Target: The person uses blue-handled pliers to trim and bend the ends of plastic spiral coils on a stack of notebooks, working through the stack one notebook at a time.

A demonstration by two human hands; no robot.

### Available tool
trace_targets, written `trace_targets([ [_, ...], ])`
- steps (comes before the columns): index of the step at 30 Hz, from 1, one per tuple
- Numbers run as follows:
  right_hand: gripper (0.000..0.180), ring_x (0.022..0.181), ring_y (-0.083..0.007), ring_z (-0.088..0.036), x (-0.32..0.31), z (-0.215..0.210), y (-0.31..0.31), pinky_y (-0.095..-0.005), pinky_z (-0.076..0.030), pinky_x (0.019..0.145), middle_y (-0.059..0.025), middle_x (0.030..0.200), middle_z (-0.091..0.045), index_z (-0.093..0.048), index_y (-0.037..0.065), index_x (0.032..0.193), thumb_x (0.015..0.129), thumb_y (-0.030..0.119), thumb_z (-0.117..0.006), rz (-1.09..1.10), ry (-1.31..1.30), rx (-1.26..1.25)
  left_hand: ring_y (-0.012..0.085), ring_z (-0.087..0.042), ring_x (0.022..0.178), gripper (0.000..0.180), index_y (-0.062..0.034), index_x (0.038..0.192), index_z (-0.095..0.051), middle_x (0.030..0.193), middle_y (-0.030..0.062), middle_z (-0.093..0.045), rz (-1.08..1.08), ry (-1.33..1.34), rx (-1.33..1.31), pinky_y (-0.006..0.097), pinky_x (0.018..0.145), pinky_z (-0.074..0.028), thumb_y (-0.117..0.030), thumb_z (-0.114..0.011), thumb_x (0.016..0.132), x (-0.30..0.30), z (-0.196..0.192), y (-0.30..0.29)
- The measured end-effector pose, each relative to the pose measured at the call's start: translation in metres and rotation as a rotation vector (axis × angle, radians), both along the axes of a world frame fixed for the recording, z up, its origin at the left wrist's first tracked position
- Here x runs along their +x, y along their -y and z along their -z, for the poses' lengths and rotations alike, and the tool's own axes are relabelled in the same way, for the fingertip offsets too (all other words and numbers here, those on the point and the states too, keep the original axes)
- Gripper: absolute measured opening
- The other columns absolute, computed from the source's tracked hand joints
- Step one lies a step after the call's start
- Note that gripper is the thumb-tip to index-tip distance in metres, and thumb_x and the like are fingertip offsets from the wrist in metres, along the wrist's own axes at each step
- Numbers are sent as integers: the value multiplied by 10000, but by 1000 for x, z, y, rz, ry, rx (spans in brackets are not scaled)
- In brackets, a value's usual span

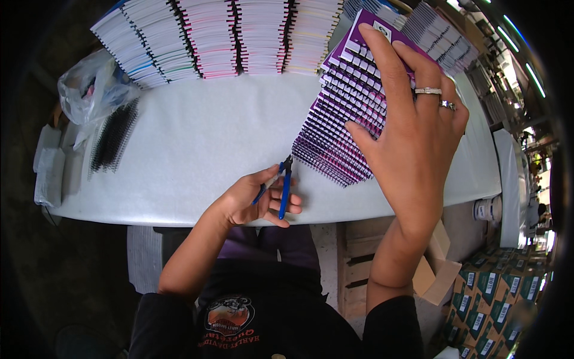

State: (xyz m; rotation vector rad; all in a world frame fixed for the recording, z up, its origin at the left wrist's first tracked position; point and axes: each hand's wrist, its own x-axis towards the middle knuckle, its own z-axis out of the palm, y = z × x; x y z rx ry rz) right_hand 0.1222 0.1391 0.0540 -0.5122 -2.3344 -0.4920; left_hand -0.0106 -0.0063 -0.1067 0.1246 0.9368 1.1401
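My left hand (261, 194) is wrapped around small cutting pliers (283, 192) with blue handles, near the front edge of the table. Their dark jaws point away from me, close to the near left corner of a slanting stack of purple notebooks (345, 128) bound with dark wire coils. Over the right side of that stack hangs my right hand (412, 113), fingers apart and holding nothing, with rings on two fingers. The thumb is by the coils and the fingertips are by the purple cover at the far end; whether they touch cannot be told.
Tall rows of white-paged bound books (233, 39) line the table's far side. On the left lie a clear plastic bag (95, 87) and a bundle of black wire coils (112, 137). Stacked boxes (496, 305) and an open carton (439, 269) stand below right.
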Motion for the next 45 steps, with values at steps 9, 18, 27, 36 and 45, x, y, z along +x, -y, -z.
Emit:
trace_targets([
  [9, 955, 1124, -196, -484, 0, -1, 2, -432, -336, 952, 24, 1204, -496, -450, 339, 1345, 505, 172, -872, 35, 15, -7, 328, -619, 953, 600, 14, 1228, -482, 950, 152, -586, -3, 244, 112, 571, 814, -505, -480, -245, 984, -13, 19, 3],
  [18, 957, 1137, -198, -477, -2, -2, 3, -426, -332, 956, 20, 1200, -494, -449, 341, 1345, 504, 173, -873, 38, 17, -9, 329, -622, 918, 603, 22, 1226, -478, 926, 154, -589, 51, 479, 213, 565, 791, -519, -480, -247, 984, -26, 40, 2],
  [27, 957, 1135, -208, -477, -1, -4, 5, -418, -333, 951, 13, 1198, -502, -451, 335, 1345, 502, 158, -869, 18, 10, -35, 297, -625, 889, 567, 5, 1184, -495, 957, 156, -602, 33, 221, 110, 496, 749, -535, -463, -242, 990, -18, 26, 1],
  [36, 939, 1130, -220, -474, 1, -6, 7, -414, -326, 936, 2, 1215, -501, -446, 321, 1350, 522, 160, -857, 7, 18, -42, 363, -627, 895, 603, 76, 1323, -308, 1005, 208, -631, 583, -1522, -274, 408, 840, -482, -384, -428, 951, 17, -33, -23],
  [45, 917, 1266, -291, -346, 7, -14, 10, -429, -280, 1018, -65, 1365, -403, -439, 265, 1362, 546, 200, -851, -137, -46, -71, 346, -507, 1112, 564, -71, 1293, -445, 1177, 191, -526, 236, -2028, -319, 470, 939, -380, -306, -620, 811, -84, -10, 42],
])
